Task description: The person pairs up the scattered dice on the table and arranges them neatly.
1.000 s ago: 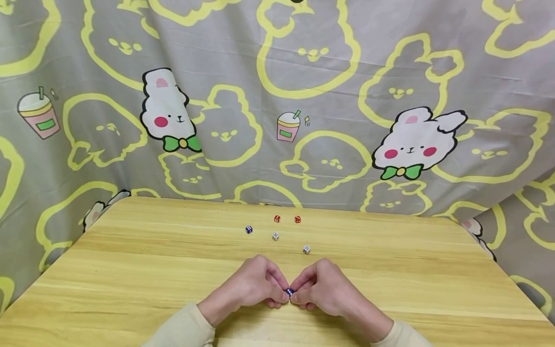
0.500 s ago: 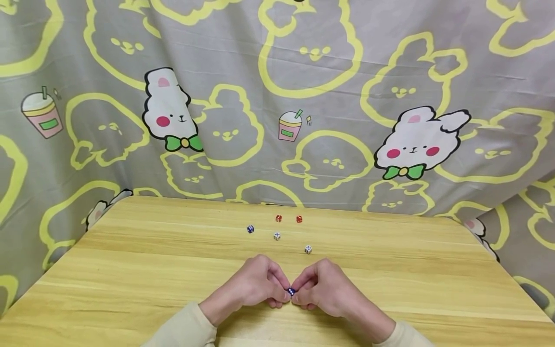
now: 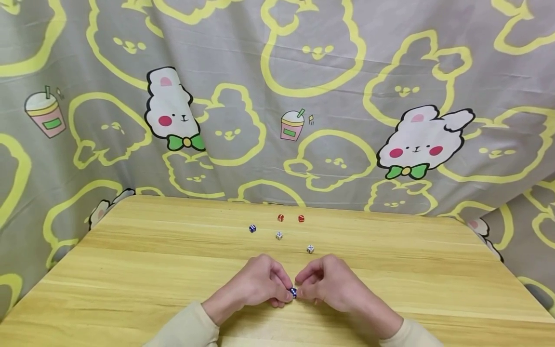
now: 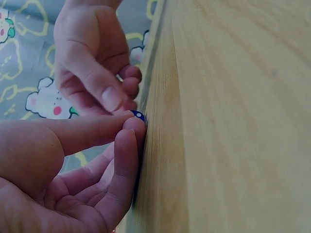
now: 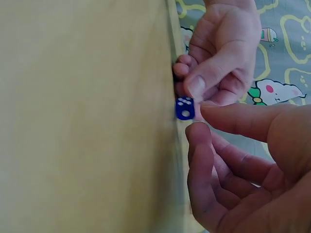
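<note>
A small blue die with white pips (image 3: 293,293) is at the table's near middle, between my two hands. My left hand (image 3: 263,282) pinches it between thumb and forefinger; in the left wrist view those fingers hide most of the die (image 4: 138,115). My right hand (image 3: 327,284) is close on the other side, its thumb and forefinger parted. In the right wrist view, the right thumb (image 5: 238,116) points at the die (image 5: 185,108) with a slim gap, and the other fingers are loosely bent.
Farther back on the wooden table (image 3: 151,260) lie a blue die (image 3: 252,229), two red dice (image 3: 280,218) and two white dice (image 3: 279,235). A grey patterned curtain (image 3: 243,58) hangs behind the far edge and at both sides.
My right thumb and forefinger have come apart and drawn slightly right, off the die. The left hand keeps its pinch. The whole head view has drifted slightly.
</note>
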{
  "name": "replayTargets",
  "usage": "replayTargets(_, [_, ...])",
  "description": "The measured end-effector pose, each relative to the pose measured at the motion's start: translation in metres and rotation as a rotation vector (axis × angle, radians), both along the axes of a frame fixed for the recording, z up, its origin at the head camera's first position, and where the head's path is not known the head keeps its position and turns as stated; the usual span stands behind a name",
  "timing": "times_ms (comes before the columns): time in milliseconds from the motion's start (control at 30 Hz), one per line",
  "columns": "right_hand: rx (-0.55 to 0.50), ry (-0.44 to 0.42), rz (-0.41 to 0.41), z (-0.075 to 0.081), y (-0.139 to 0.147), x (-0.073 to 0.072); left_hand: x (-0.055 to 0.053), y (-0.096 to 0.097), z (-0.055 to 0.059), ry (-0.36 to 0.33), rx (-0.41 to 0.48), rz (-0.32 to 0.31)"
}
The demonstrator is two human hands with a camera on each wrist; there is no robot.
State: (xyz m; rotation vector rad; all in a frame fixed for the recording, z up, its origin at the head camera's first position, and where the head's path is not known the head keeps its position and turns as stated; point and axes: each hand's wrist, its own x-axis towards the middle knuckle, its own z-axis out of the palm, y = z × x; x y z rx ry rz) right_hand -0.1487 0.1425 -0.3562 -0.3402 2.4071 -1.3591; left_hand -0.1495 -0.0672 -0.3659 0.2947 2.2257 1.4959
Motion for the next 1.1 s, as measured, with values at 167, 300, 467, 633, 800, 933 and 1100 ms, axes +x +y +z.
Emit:
replayTargets(167, [0.042, 0.065, -0.031, 0.011, 0.001, -0.006, 0.000, 0.000, 0.000, -0.001, 0.000, -0.002])
replayTargets(300, [0.084, 0.132, -0.069, 0.021, -0.001, -0.013, 0.000, 0.000, 0.000, 0.003, 0.005, -0.004])
replayTargets(467, [0.121, 0.214, -0.103, 0.028, -0.004, -0.029, -0.001, 0.001, 0.000, 0.005, 0.002, -0.010])
replayTargets(633, [0.115, 0.255, -0.115, 0.029, -0.009, -0.047, -0.001, 0.001, -0.001, 0.005, -0.003, -0.010])
replayTargets(800, [0.073, 0.232, -0.123, 0.028, -0.015, -0.060, -0.001, 0.000, -0.002, 0.008, 0.004, -0.013])
replayTargets(933, [0.063, 0.262, -0.113, 0.027, -0.019, -0.068, -0.001, 0.000, -0.003, 0.004, 0.012, -0.012])
replayTargets(1100, [0.053, 0.326, -0.081, 0.024, -0.028, -0.077, -0.001, 0.000, -0.003, 0.009, 0.017, -0.013])
